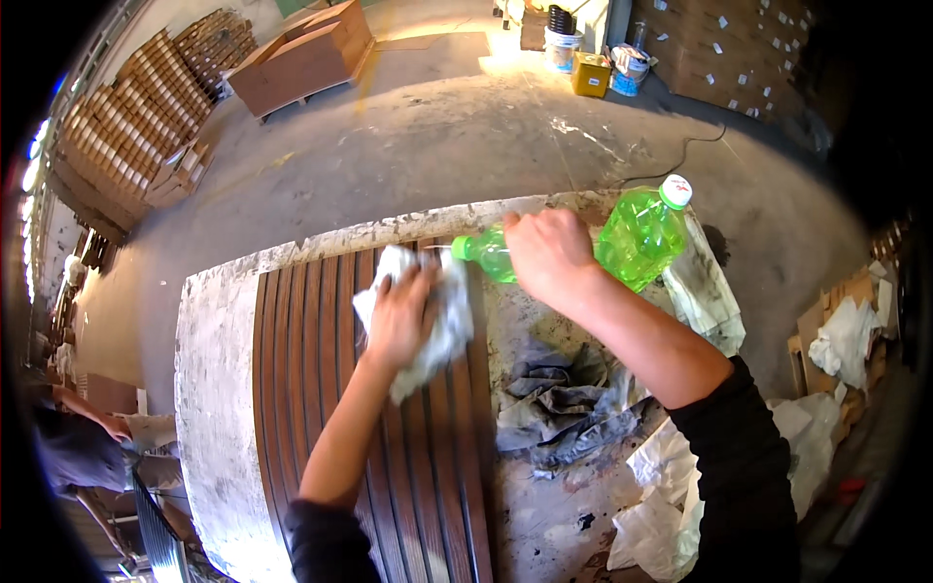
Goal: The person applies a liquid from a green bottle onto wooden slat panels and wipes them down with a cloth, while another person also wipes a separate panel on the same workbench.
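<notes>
My left hand [398, 316] presses a crumpled white cloth [449, 325] flat onto a dark brown ribbed wooden panel [311, 389] that lies on a worn, stained worktable [214, 369]. My right hand [549, 255] grips a small green plastic bottle [486, 255], tipped on its side with its nozzle pointing left toward the cloth. Just right of that hand stands a larger green bottle with a white cap [641, 233], tilted.
A heap of dirty grey rags [559, 408] lies on the table right of the panel, white rags [661, 505] beyond it. Stacked cardboard tubes [136, 126], wooden crates [306, 58] and paint cans [591, 73] stand across the concrete floor. Another person [83, 447] works at the left.
</notes>
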Action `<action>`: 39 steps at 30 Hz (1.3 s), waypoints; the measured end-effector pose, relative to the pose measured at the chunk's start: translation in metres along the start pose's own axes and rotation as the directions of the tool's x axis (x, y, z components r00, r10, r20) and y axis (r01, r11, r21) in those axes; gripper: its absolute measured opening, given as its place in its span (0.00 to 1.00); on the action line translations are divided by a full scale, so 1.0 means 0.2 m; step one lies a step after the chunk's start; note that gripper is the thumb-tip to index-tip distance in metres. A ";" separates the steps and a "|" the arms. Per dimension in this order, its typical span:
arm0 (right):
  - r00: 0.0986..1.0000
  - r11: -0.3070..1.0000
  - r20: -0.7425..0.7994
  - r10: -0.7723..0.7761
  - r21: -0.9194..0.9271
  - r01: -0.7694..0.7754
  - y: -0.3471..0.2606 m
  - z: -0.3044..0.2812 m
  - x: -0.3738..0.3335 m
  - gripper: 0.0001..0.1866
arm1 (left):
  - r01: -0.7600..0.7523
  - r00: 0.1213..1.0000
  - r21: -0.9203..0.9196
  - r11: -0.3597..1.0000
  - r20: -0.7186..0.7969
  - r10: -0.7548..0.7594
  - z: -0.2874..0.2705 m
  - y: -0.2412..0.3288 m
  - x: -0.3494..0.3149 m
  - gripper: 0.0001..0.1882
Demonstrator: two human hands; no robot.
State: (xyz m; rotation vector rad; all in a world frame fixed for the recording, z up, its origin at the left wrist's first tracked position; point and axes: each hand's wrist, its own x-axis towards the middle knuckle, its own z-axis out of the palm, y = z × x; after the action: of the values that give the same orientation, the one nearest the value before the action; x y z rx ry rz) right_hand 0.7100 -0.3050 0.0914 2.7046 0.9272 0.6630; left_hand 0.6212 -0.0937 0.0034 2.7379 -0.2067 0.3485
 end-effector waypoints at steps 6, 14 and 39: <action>0.945 0.995 0.327 -0.021 0.095 -0.011 0.08 -0.11 -0.03 0.16 | -0.154 0.987 -0.115 0.981 -0.070 0.147 0.10 0.11 -0.03 0.20; 0.913 0.917 0.403 0.060 0.340 -0.210 0.10 -0.32 -0.22 0.21 | 0.053 0.996 -0.112 0.992 -0.061 -0.060 0.02 0.00 0.15 0.20; 0.952 0.985 0.290 -0.100 0.163 0.054 -0.02 -0.05 0.08 0.26 | -0.170 0.972 -0.049 0.984 -0.171 0.159 -0.05 -0.06 -0.17 0.09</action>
State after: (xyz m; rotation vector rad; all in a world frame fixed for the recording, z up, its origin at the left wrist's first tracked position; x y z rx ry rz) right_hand 0.7140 -0.2913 0.1042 2.7758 1.0339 0.1657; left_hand 0.5890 -0.0750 -0.0012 2.6186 -0.3940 0.6031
